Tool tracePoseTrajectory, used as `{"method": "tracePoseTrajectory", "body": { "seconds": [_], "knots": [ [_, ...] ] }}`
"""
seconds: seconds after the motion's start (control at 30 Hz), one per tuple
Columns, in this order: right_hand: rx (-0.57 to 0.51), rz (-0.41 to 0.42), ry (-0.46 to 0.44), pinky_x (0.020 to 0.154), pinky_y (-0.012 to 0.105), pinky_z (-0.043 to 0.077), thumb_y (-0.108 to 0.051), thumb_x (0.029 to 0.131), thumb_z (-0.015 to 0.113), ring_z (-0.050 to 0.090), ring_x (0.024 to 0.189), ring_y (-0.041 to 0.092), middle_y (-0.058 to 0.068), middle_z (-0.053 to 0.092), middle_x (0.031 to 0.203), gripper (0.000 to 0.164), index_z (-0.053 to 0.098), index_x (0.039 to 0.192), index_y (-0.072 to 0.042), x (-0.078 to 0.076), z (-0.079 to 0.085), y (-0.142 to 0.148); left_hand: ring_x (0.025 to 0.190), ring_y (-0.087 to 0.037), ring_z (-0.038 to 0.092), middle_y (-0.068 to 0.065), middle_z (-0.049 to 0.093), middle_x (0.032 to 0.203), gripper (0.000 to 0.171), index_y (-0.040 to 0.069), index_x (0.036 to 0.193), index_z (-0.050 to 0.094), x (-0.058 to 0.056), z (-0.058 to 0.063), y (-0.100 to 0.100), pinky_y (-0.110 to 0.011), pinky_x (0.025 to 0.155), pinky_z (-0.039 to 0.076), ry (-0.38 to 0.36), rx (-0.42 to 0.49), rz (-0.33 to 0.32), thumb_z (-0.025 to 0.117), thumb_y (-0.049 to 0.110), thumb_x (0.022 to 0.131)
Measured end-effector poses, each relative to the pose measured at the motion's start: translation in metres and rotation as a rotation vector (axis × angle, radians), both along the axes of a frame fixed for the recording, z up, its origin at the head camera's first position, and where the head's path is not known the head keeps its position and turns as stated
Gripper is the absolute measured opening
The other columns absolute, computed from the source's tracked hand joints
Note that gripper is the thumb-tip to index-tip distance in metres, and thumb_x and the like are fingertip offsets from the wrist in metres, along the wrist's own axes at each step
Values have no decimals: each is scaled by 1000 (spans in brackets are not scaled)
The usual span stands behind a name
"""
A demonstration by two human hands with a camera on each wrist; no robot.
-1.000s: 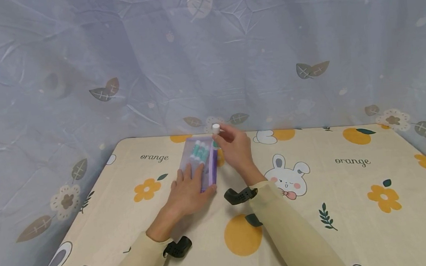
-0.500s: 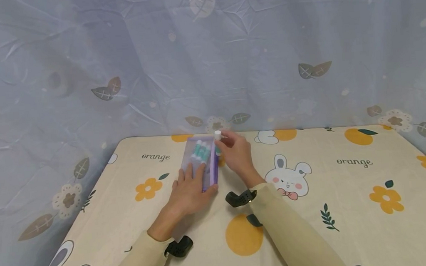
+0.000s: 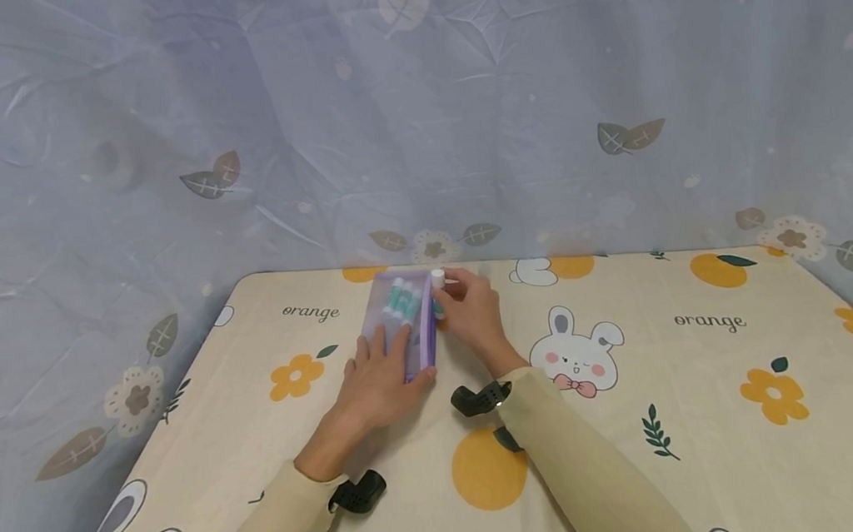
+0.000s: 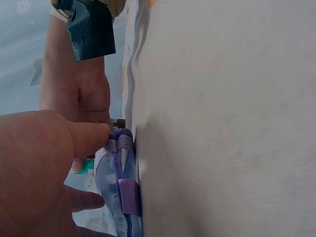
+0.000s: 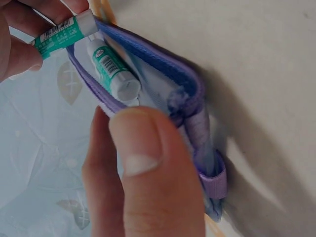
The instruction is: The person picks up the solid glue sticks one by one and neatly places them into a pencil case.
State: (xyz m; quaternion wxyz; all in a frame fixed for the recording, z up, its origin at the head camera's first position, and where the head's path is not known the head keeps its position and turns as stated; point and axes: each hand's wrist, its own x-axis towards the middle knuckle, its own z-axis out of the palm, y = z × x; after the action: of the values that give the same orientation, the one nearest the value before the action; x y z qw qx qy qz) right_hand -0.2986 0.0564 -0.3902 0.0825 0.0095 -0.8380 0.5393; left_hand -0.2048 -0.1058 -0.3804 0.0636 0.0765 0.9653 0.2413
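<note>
A purple mesh zip pouch (image 3: 421, 341) lies on the table, and several green-and-white glue sticks (image 3: 402, 300) show through it. My left hand (image 3: 379, 387) rests on its near end, fingers spread over the top and thumb (image 5: 140, 143) at the near corner of the opening. My right hand (image 3: 472, 308) pinches a capped glue stick (image 5: 66, 33) at the far end of the unzipped side. Another glue stick (image 5: 114, 71) lies inside the opening. In the left wrist view the pouch (image 4: 118, 182) is edge-on, and the held stick is mostly hidden.
A cream cloth (image 3: 709, 411) printed with oranges, flowers and rabbits covers the table. Behind and to the left hangs a pale blue-grey curtain (image 3: 415, 116) with leaf prints, meeting the table's far edge. A dark camera (image 3: 474, 398) sits on the right wrist.
My right hand has lowered the glue stick slightly towards the pouch's opening, so its white cap now sits lower beside the edge. The left hand has stayed on the pouch.
</note>
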Motion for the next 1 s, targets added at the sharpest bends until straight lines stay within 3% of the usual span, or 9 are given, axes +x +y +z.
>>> {"method": "tracePoseTrajectory", "body": {
  "seconds": [0.6, 1.0],
  "knots": [
    [-16, -16, -40, 81, 36, 64, -19, 103, 69, 76, 109, 28, 16, 78, 122, 37, 67, 139, -11, -2, -5, 1, 160, -61, 12, -31, 13, 175, 81, 11, 169, 27, 0, -1, 2, -75, 125, 18, -11, 5, 4, 59, 48, 105],
    [-168, -11, -112, 73, 35, 65, -14, 102, 70, 78, 87, 29, 19, 77, 117, 35, 66, 136, -7, -4, -6, -2, 160, -61, 11, -31, 13, 175, 82, 10, 169, 27, -1, -2, 1, -76, 125, 18, -5, 4, 4, 59, 48, 104]
  ]
}}
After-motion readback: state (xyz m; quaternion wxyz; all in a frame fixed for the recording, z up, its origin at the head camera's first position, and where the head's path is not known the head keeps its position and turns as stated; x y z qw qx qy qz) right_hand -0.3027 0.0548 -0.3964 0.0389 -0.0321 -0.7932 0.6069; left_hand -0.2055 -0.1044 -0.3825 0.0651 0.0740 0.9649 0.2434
